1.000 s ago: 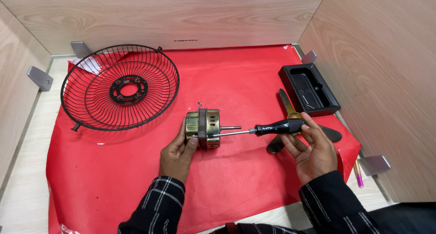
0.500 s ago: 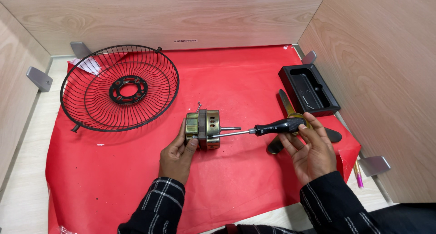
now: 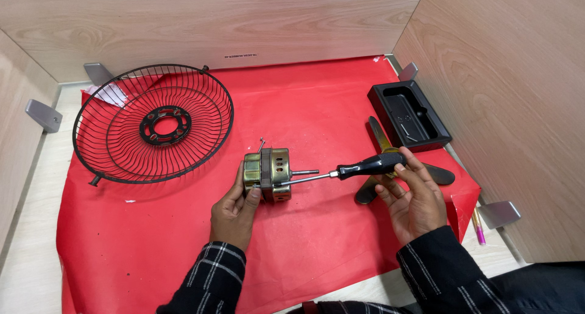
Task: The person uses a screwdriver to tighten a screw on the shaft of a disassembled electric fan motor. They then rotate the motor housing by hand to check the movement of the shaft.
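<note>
Left hand steadies motor; right hand holds screwdriver, tip against motor.

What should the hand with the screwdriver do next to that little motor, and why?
Probably turn the screwdriver a little in place. Its tip already sits against the side of the motor, the right hand grips the black handle, and the left hand steadies the motor on the red sheet. Whether a screw is under the tip is too small to tell.
</note>
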